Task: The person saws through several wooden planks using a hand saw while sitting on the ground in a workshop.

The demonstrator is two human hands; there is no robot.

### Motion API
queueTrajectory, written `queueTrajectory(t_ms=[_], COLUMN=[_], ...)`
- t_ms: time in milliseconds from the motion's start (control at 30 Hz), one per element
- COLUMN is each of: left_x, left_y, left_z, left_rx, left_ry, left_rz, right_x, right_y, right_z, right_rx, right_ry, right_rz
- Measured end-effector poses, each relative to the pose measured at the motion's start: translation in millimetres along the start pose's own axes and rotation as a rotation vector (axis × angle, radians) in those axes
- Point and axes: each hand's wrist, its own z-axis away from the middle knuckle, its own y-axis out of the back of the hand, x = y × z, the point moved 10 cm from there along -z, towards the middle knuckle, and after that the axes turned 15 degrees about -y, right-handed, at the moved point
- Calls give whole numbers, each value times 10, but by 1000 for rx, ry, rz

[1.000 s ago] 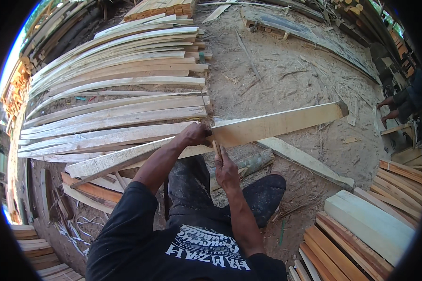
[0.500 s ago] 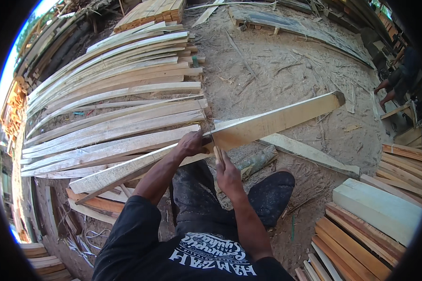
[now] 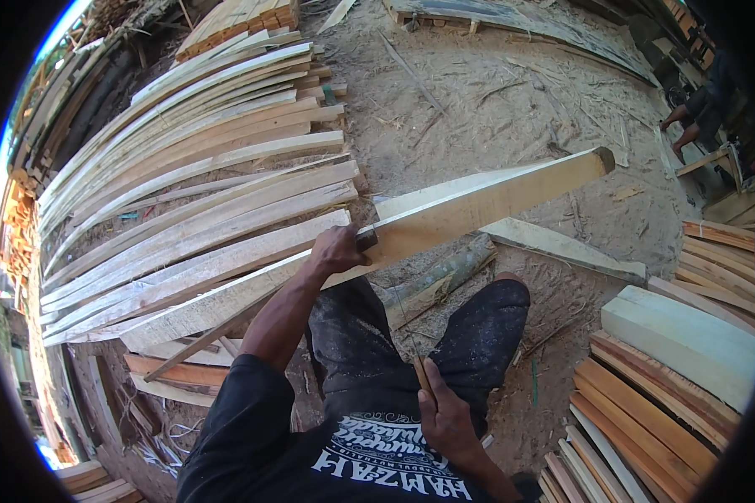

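A long pale plank (image 3: 495,201) lies slanted across in front of my knees, its dark-tipped far end to the right. My left hand (image 3: 337,251) is closed over its upper edge. Against the plank, beside those fingers, sits a small dark block (image 3: 367,241); whether the hand grips it too is unclear. Lower down, near my right thigh, my right hand (image 3: 446,419) is wrapped round the wooden handle of what looks like a handsaw (image 3: 424,375). Its thin blade appears edge-on, lined up with the plank beside the block. Where the blade meets the wood is hard to make out.
Rows of pale planks (image 3: 226,197) lie at the left. Stacked timber (image 3: 646,402) fills the lower right. A short log (image 3: 445,281) and another plank (image 3: 562,247) rest on the sandy ground beyond my knees. Another person's legs (image 3: 688,126) show at the far right.
My right hand has drawn back from the plank toward my body, down and slightly right, with the saw. More of its blade shows. My left hand stays on the plank; the view has shifted slightly.
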Motion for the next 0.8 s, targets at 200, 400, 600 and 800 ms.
queueTrajectory(t_ms=[200,400,600,800], left_x=[158,128,103,-55], left_y=[229,255,229,232], left_z=[-196,136,533,135], left_rx=[115,97,174,-13], left_ry=[-10,-8,-45,58], left_rz=[-80,-19,-163,13], right_x=[-226,-178,-51,-251], right_y=[-366,-561,-594,-549], right_z=[-1933,-1674,-1599,-1520], right_rx=[124,24,7,67], right_ry=[88,82,79,124], right_rz=[-89,-99,-126,-91])
